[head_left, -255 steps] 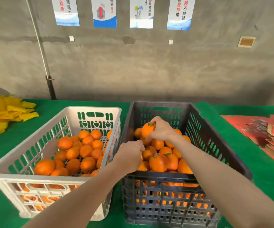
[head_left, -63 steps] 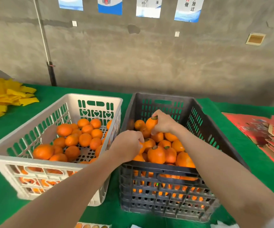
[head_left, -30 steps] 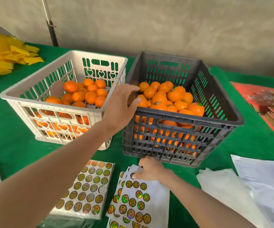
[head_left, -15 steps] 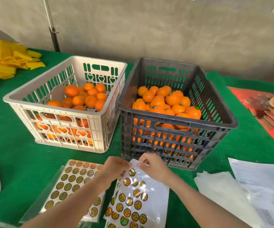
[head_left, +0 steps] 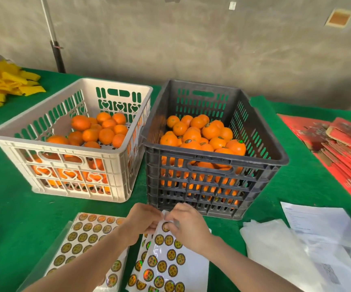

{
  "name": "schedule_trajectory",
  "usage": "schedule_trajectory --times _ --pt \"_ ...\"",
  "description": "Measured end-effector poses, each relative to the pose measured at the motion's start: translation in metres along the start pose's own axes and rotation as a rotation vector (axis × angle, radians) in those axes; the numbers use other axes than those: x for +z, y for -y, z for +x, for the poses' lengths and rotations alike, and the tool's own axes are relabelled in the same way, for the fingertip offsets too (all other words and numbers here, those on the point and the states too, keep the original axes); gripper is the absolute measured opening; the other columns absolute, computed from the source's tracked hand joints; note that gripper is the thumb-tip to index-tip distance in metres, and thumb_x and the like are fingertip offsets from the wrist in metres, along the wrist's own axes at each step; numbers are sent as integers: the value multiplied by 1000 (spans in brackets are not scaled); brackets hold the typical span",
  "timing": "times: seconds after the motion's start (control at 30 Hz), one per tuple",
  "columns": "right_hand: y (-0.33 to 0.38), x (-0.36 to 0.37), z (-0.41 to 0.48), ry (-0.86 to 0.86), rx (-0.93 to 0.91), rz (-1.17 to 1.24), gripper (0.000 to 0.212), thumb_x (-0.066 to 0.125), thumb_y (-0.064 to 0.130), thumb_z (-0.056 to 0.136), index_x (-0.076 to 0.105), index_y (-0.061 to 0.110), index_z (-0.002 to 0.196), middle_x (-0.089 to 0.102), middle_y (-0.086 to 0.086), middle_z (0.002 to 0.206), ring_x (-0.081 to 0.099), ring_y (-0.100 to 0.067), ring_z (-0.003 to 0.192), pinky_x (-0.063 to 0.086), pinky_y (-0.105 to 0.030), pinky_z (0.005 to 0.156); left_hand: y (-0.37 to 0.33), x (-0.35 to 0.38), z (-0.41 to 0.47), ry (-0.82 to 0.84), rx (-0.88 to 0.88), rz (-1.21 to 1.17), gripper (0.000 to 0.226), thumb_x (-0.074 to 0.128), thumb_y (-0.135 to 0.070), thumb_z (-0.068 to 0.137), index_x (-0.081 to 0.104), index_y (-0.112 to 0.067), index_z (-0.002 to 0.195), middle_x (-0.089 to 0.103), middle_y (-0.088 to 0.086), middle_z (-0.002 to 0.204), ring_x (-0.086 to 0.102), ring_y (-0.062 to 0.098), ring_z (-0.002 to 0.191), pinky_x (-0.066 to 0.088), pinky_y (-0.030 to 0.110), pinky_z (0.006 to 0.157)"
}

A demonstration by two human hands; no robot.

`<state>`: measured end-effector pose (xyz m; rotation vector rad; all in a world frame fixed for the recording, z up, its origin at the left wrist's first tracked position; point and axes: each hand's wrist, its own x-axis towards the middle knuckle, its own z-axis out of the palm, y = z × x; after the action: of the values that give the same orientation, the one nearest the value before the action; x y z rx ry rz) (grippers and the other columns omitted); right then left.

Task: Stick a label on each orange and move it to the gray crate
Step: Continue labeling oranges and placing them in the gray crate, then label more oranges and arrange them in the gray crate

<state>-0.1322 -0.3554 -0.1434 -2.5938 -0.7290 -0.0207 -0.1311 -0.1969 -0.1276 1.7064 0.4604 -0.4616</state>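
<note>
A white sheet of round gold labels (head_left: 170, 262) lies on the green table in front of the gray crate (head_left: 212, 165). My left hand (head_left: 143, 223) and my right hand (head_left: 188, 223) both pinch the sheet's top edge, around the topmost label (head_left: 165, 226). The gray crate holds labelled oranges (head_left: 204, 135). Left of it, the white crate (head_left: 69, 148) holds unlabelled oranges (head_left: 100, 129).
A second label sheet (head_left: 86, 239) in clear wrap lies at the lower left. White papers and plastic bags (head_left: 309, 245) lie at the right. Red flattened cartons (head_left: 343, 148) are at the far right, yellow bags (head_left: 4, 85) at the far left.
Both hands left the gray crate and dropped to the label sheet. The left hand came off the crate rim and now pinches the sheet's top edge with the right.
</note>
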Motion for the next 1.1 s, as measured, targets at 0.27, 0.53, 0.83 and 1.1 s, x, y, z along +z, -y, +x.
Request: schedule_trajectory --times 0.27,0.53,0.83,1.1 --pt "-1 2 -2 -43 -54 70 11 58 16 90 67 10 89 60 -4 93 54 -19 91 40 -28 80 1 -2 2 42 25 86 21 53 11 84 66 -4 77 62 -1 46 60 9 42 49 19 48" --pt "6 3 -14 -172 -299 -54 16 51 13 89 62 10 78 56 -1 73 53 -15 61 45 -24 57 13 0 14 48 70 189 22 58 6 83 67 -4 66 64 4 58 61 13 52 57 26 59" --pt "66 -51 15 -530 -477 330 13 57 15 92 61 15 105 55 1 100 56 -15 88 47 -26 75 -26 -67 -27 -80 943 643 24 60 -9 83 68 -8 106 63 -7 88 62 12 66 42 7 64" --pt "128 -122 119 -413 -430 203 36 49 16 94 45 31 126 60 5 109 54 -5 101 45 -16 83 -111 -226 -4 -619 921 541 14 61 -4 90 67 -11 101 65 1 78 60 11 60 45 17 48"
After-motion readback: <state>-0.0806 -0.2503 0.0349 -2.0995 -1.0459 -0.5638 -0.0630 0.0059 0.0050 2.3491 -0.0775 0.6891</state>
